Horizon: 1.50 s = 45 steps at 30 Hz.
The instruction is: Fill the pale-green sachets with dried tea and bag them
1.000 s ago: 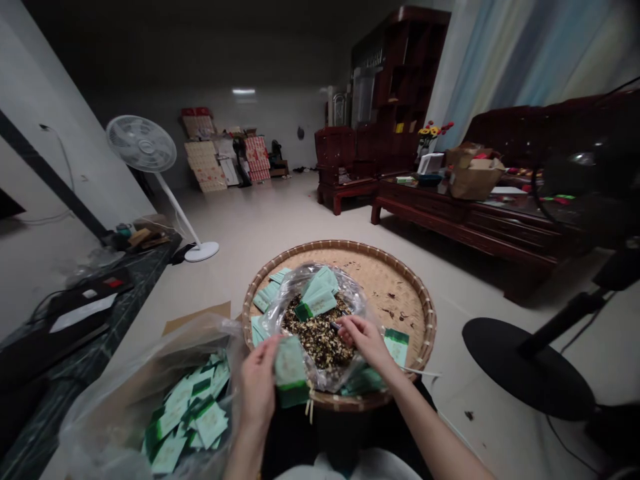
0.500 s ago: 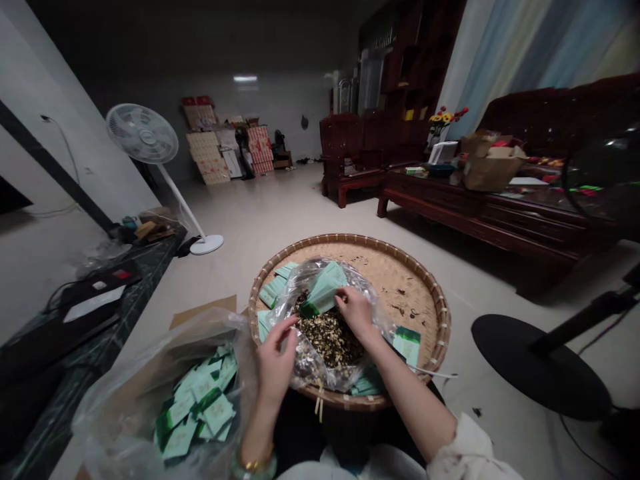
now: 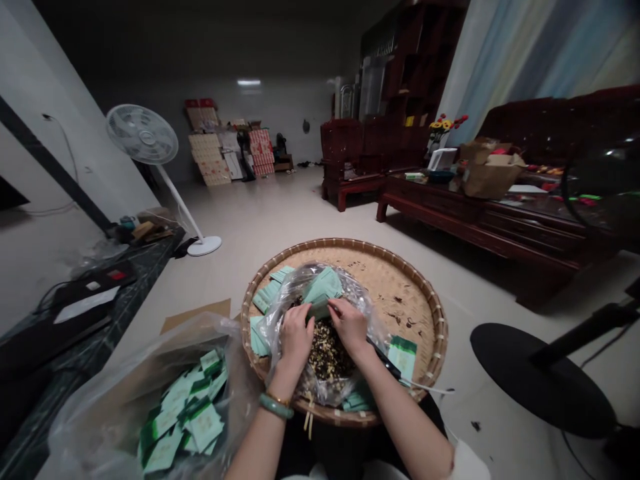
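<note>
A long dark wooden table (image 3: 450, 207) stands at the far right and one white fan (image 3: 143, 135) at the far left, both much as they were half a second ago. Nearer, one round woven tray (image 3: 390, 293) sits before the person, and to its left one large clear bag (image 3: 95, 413) holds a heap of green packets (image 3: 180, 413), too overlapped to count. On the tray, one smaller plastic bag (image 3: 357, 297) lies open around a dark and pale dry mix (image 3: 327, 350). The change is in the hands: half a second ago the left hand (image 3: 296, 333) held nothing at the left of the mix while the right hand (image 3: 350, 327) reached to the fanned packets (image 3: 325, 283); now the two have come together over the bag. Their fingertips are closed on one pale green packet (image 3: 320, 308), left hand at its left side, right hand at its right corner. It lies between the hands, above the far part of the mix and just near of the fanned stack. Three small piles (image 3: 266, 295) line the tray's left, and one packet group (image 3: 403, 357) lies at its right. Smallest, one green bangle (image 3: 276, 405) circles the left wrist.
</note>
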Each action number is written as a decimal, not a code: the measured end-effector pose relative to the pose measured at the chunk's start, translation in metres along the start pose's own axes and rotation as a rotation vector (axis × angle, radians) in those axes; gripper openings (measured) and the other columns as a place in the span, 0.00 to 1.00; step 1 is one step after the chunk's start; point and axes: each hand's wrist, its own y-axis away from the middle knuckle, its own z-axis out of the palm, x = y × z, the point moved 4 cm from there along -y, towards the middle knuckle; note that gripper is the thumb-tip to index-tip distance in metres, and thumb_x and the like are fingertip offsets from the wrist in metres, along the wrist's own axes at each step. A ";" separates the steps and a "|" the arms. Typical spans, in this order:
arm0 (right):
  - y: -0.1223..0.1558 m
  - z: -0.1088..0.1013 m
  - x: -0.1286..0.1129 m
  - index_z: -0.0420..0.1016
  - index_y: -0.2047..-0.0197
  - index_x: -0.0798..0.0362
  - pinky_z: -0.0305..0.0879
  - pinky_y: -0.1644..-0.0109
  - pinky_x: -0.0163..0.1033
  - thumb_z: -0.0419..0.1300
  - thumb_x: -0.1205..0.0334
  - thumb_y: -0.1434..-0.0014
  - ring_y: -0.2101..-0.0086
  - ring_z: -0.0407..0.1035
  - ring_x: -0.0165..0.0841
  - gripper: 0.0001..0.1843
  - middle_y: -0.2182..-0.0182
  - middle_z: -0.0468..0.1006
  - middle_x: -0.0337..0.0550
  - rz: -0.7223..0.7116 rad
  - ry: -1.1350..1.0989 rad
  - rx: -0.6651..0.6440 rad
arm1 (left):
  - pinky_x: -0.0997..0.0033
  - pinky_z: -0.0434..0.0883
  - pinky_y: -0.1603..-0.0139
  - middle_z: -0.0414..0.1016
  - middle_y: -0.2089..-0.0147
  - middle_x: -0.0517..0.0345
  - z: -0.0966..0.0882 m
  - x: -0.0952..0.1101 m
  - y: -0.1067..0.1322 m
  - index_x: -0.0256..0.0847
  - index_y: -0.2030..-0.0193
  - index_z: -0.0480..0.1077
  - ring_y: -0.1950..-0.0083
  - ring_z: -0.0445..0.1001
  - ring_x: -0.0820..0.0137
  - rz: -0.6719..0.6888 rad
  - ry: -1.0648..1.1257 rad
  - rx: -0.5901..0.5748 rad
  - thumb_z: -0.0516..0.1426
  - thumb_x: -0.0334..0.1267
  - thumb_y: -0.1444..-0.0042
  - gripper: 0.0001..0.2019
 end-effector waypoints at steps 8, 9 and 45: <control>0.003 -0.008 -0.007 0.79 0.63 0.50 0.68 0.58 0.38 0.55 0.63 0.39 0.63 0.73 0.35 0.10 0.65 0.80 0.45 -0.135 -0.057 0.152 | 0.58 0.68 0.54 0.77 0.63 0.50 -0.009 0.007 -0.005 0.39 0.64 0.74 0.58 0.70 0.60 0.027 0.007 0.075 0.56 0.32 0.45 0.05; 0.004 -0.010 -0.009 0.79 0.64 0.50 0.68 0.59 0.38 0.55 0.63 0.39 0.64 0.73 0.34 0.10 0.66 0.80 0.45 -0.167 -0.071 0.195 | 0.59 0.68 0.55 0.77 0.64 0.50 -0.010 0.008 -0.005 0.39 0.65 0.74 0.59 0.70 0.60 0.029 0.010 0.091 0.56 0.33 0.45 0.05; 0.002 -0.062 -0.032 0.74 0.73 0.53 0.63 0.65 0.38 0.60 0.66 0.45 0.70 0.67 0.33 0.06 0.75 0.73 0.41 -0.177 -0.254 -0.086 | 0.67 0.73 0.59 0.81 0.65 0.54 -0.032 0.021 0.011 0.41 0.64 0.77 0.64 0.77 0.67 -0.061 0.410 -0.069 0.58 0.38 0.46 0.07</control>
